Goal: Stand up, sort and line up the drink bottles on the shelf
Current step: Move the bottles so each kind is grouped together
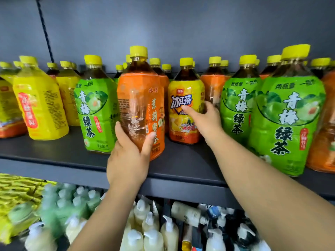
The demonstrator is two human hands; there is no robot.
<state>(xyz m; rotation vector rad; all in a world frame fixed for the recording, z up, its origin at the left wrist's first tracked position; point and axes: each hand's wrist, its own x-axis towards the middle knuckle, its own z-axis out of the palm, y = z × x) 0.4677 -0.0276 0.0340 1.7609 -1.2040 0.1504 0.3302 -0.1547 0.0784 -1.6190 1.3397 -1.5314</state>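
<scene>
Orange jasmine tea bottle point(143, 98) on the shelf point(54, 154) edge looks full, heavy and slick, so I grip it low with my left hand point(130, 151), while my right hand point(203, 118) wraps the yellow iced tea bottle point(183, 98).

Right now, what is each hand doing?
Left hand: gripping the orange-label bottle.
Right hand: curled round the yellow iced-tea bottle.

A dark grey wall point(199, 24) rises behind a dark grey shelf point(54, 165).
</scene>
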